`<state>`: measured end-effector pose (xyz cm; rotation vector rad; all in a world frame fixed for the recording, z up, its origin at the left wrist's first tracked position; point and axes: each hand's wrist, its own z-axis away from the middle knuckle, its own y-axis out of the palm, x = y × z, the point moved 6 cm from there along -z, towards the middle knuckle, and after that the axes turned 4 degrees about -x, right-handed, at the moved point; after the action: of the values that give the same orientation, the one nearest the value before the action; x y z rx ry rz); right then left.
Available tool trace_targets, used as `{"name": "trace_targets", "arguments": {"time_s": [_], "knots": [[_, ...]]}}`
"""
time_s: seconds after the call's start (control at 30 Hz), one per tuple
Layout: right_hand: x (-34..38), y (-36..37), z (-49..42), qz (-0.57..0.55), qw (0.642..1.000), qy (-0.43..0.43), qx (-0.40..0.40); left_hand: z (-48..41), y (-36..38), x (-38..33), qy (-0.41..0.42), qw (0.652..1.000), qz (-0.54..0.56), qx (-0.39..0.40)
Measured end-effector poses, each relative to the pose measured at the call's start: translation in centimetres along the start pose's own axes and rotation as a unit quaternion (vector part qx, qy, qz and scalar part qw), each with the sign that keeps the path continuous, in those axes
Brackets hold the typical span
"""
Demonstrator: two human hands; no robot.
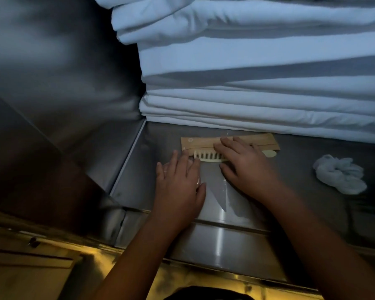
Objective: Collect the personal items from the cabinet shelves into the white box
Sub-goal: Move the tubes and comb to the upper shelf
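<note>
Our right hand [245,167] lies flat on the grey metal cabinet shelf [301,191]. Its fingers are spread and nearly straight, resting across a cream plastic comb [208,156] and the tan paper sleeves [204,142] just behind it. It presses on them and does not yet grip. Our left hand [179,182] is also open, palm down just beside the comb's toothed end. Something clear and glossy shows under its edge, but we cannot tell what it is.

The comb lies flat, parallel to the stack of folded white linens [247,83] at the back of the shelf. A crumpled white fabric puff [340,175] sits well apart to the right. The white box is not in view.

We judge the comb to be light, stiff and smooth. On polished metal it will likely skid rather than lift, so we would slide it toward the shelf edge or tip up its spine, then pinch it along the solid back, away from the thin teeth. The paper sleeves look light and flat and would crease easily. They are best gathered together with the comb, thumb under and fingers on top.
</note>
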<state>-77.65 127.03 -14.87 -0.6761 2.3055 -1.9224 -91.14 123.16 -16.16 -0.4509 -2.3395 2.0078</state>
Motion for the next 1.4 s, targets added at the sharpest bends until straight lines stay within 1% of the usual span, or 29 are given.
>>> {"name": "trace_targets", "arguments": {"time_s": [0.23, 0.53, 0.63, 0.73, 0.97, 1.07, 1.13, 1.17, 1.4], "knots": [[0.2, 0.1, -0.4, -0.025, 1.0, -0.009, 0.001, -0.1, -0.1, 0.0, 0.006, 1.0, -0.005, -0.007], [0.1, 1.1, -0.6, 0.089, 0.993, -0.03, 0.067, -0.3, -0.1, -0.1, 0.017, 1.0, -0.006, -0.004], [0.4, 0.8, -0.7, 0.114, 0.99, -0.039, 0.071, -0.2, -0.7, -0.4, 0.034, 0.999, -0.001, -0.027], [0.6, 0.5, -0.9, 0.125, 0.989, -0.047, 0.063, -0.3, -1.1, -0.5, 0.041, 0.997, 0.0, -0.06], [0.7, -0.3, -1.1, 0.099, 0.994, -0.041, 0.024, -0.2, -1.1, -0.3, 0.053, 0.997, 0.0, -0.063], [0.7, -0.3, -1.1, 0.098, 0.994, -0.043, 0.011, -0.4, -1.0, -0.2, 0.061, 0.997, 0.008, -0.04], [0.7, -0.5, -1.1, 0.089, 0.995, -0.05, 0.0, -0.5, -0.8, 0.0, 0.051, 0.999, 0.007, -0.009], [0.7, -0.5, -1.1, 0.082, 0.995, -0.051, -0.007, -0.6, -0.8, 0.3, 0.044, 0.999, 0.005, -0.007], [0.8, -0.9, -0.9, 0.066, 0.995, -0.067, -0.037, -0.4, -1.5, -0.1, 0.056, 0.997, 0.033, -0.051]]}}
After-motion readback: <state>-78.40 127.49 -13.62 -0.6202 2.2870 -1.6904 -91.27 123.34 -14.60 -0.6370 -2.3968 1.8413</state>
